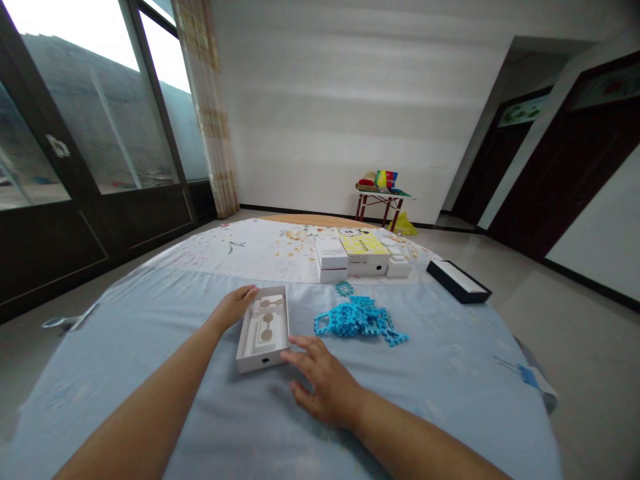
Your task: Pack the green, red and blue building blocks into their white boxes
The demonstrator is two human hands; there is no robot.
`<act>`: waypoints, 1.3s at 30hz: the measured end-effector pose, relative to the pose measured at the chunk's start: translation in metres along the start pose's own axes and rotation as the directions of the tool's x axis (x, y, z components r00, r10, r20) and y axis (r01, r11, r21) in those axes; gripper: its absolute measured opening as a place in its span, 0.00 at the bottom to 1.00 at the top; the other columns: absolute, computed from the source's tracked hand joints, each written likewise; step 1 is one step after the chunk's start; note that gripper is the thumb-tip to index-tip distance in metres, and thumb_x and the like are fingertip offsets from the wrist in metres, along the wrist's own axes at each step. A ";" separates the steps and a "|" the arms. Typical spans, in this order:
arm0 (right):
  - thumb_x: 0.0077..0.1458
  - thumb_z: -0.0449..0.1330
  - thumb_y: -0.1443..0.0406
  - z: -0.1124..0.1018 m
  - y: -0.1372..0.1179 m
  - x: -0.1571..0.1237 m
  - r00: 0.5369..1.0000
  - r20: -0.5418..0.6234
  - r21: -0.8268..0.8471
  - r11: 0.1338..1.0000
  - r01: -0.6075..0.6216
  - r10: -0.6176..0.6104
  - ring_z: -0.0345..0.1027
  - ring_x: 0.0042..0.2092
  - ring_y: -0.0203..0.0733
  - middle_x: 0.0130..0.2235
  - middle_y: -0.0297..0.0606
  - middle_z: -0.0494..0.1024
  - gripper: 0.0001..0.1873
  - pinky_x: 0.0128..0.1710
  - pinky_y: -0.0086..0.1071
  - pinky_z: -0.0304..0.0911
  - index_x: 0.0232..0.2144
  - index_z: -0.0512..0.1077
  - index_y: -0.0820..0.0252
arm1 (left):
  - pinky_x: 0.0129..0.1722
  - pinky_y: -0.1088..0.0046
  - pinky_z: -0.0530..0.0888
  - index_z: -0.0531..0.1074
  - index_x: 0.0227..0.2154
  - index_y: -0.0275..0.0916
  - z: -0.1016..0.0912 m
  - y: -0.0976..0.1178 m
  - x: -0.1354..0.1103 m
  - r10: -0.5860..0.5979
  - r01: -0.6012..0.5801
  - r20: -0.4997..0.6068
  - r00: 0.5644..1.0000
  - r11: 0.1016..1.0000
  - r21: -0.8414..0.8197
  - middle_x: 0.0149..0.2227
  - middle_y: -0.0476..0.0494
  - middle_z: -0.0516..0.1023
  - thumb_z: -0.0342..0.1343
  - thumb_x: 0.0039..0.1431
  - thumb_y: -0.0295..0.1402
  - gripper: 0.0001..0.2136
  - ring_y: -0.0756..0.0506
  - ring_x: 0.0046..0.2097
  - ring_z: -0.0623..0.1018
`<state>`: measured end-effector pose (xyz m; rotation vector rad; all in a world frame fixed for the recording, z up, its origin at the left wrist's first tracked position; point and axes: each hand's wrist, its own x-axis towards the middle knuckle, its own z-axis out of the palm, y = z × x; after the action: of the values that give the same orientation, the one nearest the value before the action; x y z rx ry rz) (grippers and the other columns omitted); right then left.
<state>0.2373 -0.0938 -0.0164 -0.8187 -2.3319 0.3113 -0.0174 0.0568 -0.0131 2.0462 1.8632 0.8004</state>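
Observation:
A shallow white open box (263, 360) lies on the table in front of me, long side running away from me. Inside it sits a white insert (265, 327) with light brown round and narrow shapes. My left hand (236, 308) grips the box at its far left corner, fingers over the rim. My right hand (325, 383) is at the near right corner, fingers spread and fingertips at the box's side. Just right of the box is a heap of blue plastic interlocking pieces (357, 318). A teal joined piece (344, 288) lies behind the heap.
Farther back stand a white box (331, 257), a yellow and white box (367, 250) and small white boxes (397, 263). A black box lid (459, 281) lies near the right edge. Cloth clips (63, 323) hold the light blue tablecloth (450, 380).

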 end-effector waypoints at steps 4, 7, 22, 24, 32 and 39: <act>0.49 0.58 0.60 0.005 -0.003 -0.001 0.983 0.184 -0.105 0.994 -0.007 0.026 0.42 0.62 0.50 0.63 0.50 0.46 0.32 0.57 0.42 0.50 0.56 0.56 0.63 | 0.43 0.72 0.68 0.71 0.39 0.37 0.001 -0.001 -0.011 -0.025 0.026 0.014 1.000 0.999 -0.033 0.40 0.43 0.78 0.35 0.56 0.48 0.25 0.44 0.44 0.75; 0.52 0.55 0.61 0.005 0.000 -0.001 0.984 0.167 -0.185 0.982 -0.035 0.066 0.42 0.62 0.50 0.63 0.50 0.48 0.27 0.58 0.45 0.48 0.54 0.59 0.65 | 0.39 0.67 0.68 0.72 0.30 0.37 -0.010 -0.004 -0.020 -0.110 0.110 -0.007 0.994 0.994 -0.014 0.31 0.40 0.78 0.32 0.56 0.51 0.27 0.40 0.39 0.75; 0.47 0.60 0.60 -0.019 -0.003 0.057 0.987 0.090 -0.229 0.968 -0.107 0.130 0.63 0.43 0.45 0.39 0.42 0.74 0.18 0.44 0.37 0.59 0.42 0.70 0.60 | 0.41 0.69 0.71 0.69 0.48 0.39 -0.032 0.010 -0.049 -0.080 0.180 0.273 0.959 0.913 -0.366 0.47 0.43 0.74 0.41 0.52 0.54 0.29 0.42 0.47 0.73; 0.44 0.62 0.57 -0.013 -0.004 0.064 0.969 0.170 -0.289 0.949 -0.124 0.179 0.65 0.41 0.46 0.37 0.42 0.74 0.19 0.42 0.38 0.60 0.39 0.71 0.59 | 0.47 0.68 0.68 0.62 0.55 0.42 -0.037 0.008 -0.056 0.070 0.114 0.360 0.930 0.877 -0.467 0.55 0.44 0.68 0.46 0.50 0.52 0.31 0.41 0.53 0.69; 0.44 0.60 0.58 -0.009 0.003 0.072 0.944 0.194 -0.322 0.926 -0.198 0.269 0.65 0.39 0.45 0.35 0.41 0.74 0.16 0.38 0.34 0.60 0.36 0.73 0.59 | 0.54 0.66 0.61 0.37 0.62 0.44 -0.045 -0.013 -0.065 0.267 0.057 0.584 0.767 0.877 -0.477 0.61 0.45 0.57 0.61 0.36 0.43 0.52 0.41 0.58 0.62; 0.49 0.57 0.60 -0.029 0.013 0.076 0.917 0.025 0.163 0.903 -0.397 0.398 0.67 0.39 0.40 0.38 0.40 0.75 0.17 0.39 0.33 0.62 0.41 0.72 0.61 | 0.52 0.64 0.64 0.38 0.62 0.45 -0.045 -0.003 -0.069 0.284 0.098 0.601 0.747 0.847 -0.522 0.60 0.43 0.59 0.62 0.37 0.41 0.51 0.40 0.55 0.66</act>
<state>0.2167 -0.0358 0.0380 -1.2068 -2.0813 0.6650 -0.0463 -0.0177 0.0062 1.7382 0.9984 0.4305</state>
